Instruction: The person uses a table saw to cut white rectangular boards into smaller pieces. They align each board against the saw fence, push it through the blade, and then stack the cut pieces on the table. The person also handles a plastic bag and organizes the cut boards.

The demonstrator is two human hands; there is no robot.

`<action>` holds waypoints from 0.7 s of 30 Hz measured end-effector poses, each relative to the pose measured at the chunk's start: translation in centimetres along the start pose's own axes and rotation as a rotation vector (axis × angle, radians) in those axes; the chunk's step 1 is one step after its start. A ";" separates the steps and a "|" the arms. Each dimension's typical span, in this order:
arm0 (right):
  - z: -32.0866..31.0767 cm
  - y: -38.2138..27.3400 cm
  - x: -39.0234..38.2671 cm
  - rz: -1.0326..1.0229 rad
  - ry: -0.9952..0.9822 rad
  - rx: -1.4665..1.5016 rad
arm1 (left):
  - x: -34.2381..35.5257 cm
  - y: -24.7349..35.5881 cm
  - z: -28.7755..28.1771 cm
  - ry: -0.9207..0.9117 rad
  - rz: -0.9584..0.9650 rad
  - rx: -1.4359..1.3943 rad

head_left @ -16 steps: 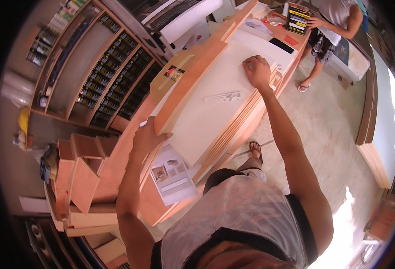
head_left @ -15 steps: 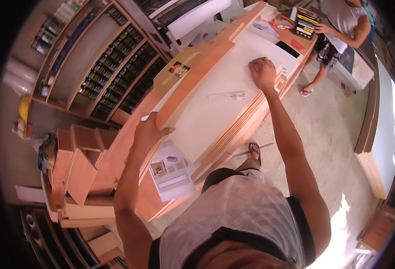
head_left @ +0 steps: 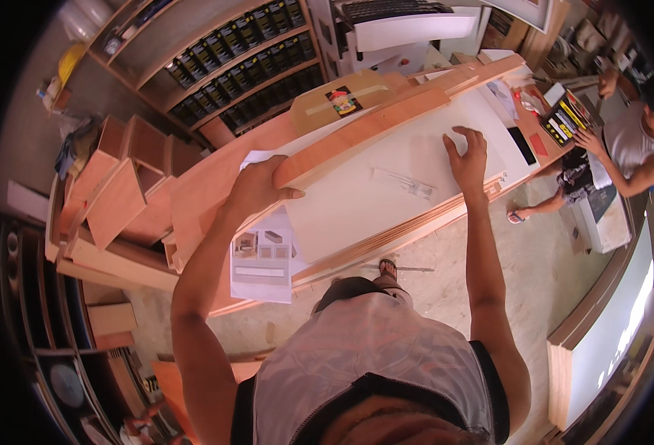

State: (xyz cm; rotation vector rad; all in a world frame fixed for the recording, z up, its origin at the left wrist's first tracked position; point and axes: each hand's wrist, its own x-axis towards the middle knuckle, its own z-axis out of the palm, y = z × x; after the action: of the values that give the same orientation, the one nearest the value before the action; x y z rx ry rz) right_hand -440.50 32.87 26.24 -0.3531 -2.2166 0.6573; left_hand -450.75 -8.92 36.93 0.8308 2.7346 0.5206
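My left hand (head_left: 259,187) is closed around the near-left end of a long reddish wooden plank (head_left: 360,139), thumb on the near side. The plank lies along the far side of a large white panel (head_left: 334,215) on the workbench. Over the panel's right part is my right hand (head_left: 469,162), empty, its fingers bent and apart; whether it touches the surface I cannot tell. Between the hands, a small clear bag of thin metal pieces (head_left: 403,182) rests on the white panel. A printed sheet with furniture drawings (head_left: 262,268) lies below my left wrist.
Another person (head_left: 627,144) stands at the bench's right end, with a hand on a black and yellow box (head_left: 566,121). Shelves of dark containers (head_left: 234,48) stand behind. Wooden box parts (head_left: 123,178) are piled at left; white panels (head_left: 609,326) lean at right.
The view has turned, so the bench lies flatter across it. My right hand's fingers, curled on the panel before, are now more spread. My left hand keeps hold of the plank's end.
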 end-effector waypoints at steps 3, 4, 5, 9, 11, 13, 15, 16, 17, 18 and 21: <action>-0.1 -3.7 4.0 -0.261 -0.211 0.085 | -0.5 0.1 -0.4 -0.030 -0.050 0.016; 0.3 -4.5 5.6 -0.374 -0.293 0.098 | -0.6 0.1 -0.4 -0.028 -0.049 0.016; 0.9 -5.5 6.9 -0.497 -0.377 0.117 | -0.9 0.0 -0.4 -0.021 -0.056 0.015; 4.0 -5.1 11.9 -0.713 -0.872 0.016 | -1.1 -4.6 -3.2 0.034 0.110 -0.026; 3.8 -5.2 13.7 -0.651 -0.949 0.015 | -1.7 -5.2 -6.6 0.159 0.034 -0.140; 4.2 -5.7 14.5 -0.597 -1.031 0.025 | -4.7 -5.6 -9.6 0.261 -0.087 -0.153; 5.3 -5.5 15.1 -0.557 -1.064 0.065 | -7.4 -5.4 -10.1 0.209 -0.258 -0.057; 5.7 -5.7 15.1 -0.579 -1.066 0.055 | -8.5 -5.8 -9.1 0.173 -0.273 -0.012; 5.8 -5.8 15.1 -0.597 -1.061 0.047 | -9.3 -6.0 -7.8 0.135 -0.283 0.038; 6.0 -5.7 15.1 -0.609 -1.057 0.031 | -9.8 -6.0 -6.5 0.092 -0.286 0.082; 5.7 -6.5 15.6 -0.720 -1.046 -0.008 | -9.5 -4.1 -2.9 -0.030 -0.358 0.232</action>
State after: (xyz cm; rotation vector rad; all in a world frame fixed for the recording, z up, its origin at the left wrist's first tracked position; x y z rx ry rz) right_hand -455.30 32.46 36.20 0.9778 -3.0048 0.4521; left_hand -445.99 -18.28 39.11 0.3720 2.8577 0.1201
